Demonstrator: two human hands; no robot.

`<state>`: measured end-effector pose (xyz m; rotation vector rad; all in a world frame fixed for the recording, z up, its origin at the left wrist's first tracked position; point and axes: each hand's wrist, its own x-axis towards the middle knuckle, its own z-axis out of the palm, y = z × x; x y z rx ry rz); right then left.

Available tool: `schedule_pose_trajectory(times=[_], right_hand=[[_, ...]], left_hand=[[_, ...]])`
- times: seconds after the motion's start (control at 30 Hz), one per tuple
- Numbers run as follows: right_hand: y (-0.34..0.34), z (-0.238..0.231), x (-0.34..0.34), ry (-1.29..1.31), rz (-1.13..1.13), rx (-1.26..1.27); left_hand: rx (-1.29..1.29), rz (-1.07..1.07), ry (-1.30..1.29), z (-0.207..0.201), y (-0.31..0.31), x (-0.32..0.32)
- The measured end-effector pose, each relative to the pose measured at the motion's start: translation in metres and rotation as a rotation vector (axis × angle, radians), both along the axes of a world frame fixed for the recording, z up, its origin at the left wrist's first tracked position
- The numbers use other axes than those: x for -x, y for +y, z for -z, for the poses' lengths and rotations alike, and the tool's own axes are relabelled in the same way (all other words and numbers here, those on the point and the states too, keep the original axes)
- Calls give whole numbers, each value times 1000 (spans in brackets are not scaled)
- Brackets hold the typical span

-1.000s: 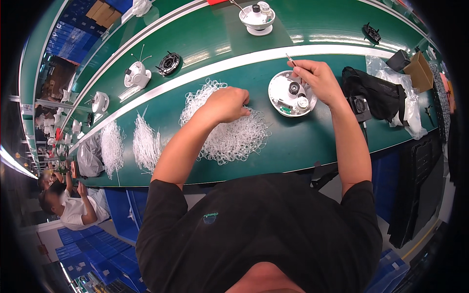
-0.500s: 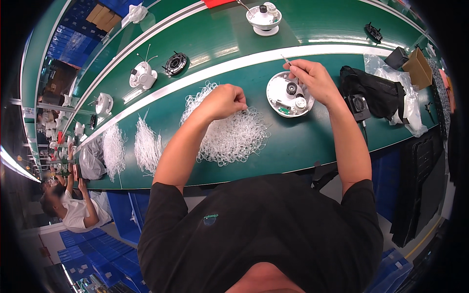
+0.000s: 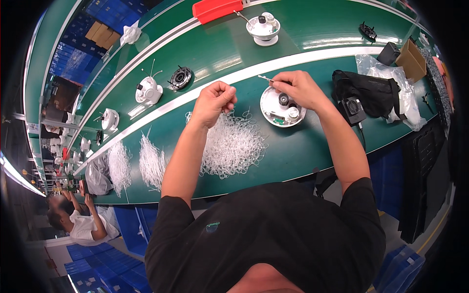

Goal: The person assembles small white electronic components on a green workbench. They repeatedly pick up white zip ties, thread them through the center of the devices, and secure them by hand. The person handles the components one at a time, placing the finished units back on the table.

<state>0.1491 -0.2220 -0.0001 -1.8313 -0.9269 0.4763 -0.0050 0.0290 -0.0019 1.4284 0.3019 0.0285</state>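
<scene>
The left hand [image 3: 213, 101] is held loosely closed just above the far edge of a heap of white ties [image 3: 230, 145], fingertips pinched together; whether a tie is gripped between them cannot be told. The right hand [image 3: 298, 89] is closed on a thin pin [image 3: 265, 77], pinched between thumb and forefinger and pointing left toward the left hand. A round white part [image 3: 281, 108] lies directly under the right hand on the green bench [image 3: 312, 146]. Two smaller tie bundles [image 3: 151, 163] lie well left of the left hand. A black bag [image 3: 366, 90] sits just right of the right forearm.
</scene>
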Motion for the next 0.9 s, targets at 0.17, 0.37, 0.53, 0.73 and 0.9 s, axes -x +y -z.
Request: schedule_pose_trajectory(times=[0.17,0.37,0.53,0.73,0.9], right_hand=[[1,-2,-4,-14,6,23],[1,-8,-3,-35,25,40],[1,-8,-5,-49,3,55],[-1,-5,-4,-14,-9,40],[-1,-4,-6,-12,-26,70]], left_hand=[[92,-67,-172,-4,-32,-26],[-41,-131,-222,-14,-58,-47],[-131,-99,-142,-11,-61,-55],[-234,-78,-153,-4,-63,-56],[-799,-243,-345,5,-72,-54]])
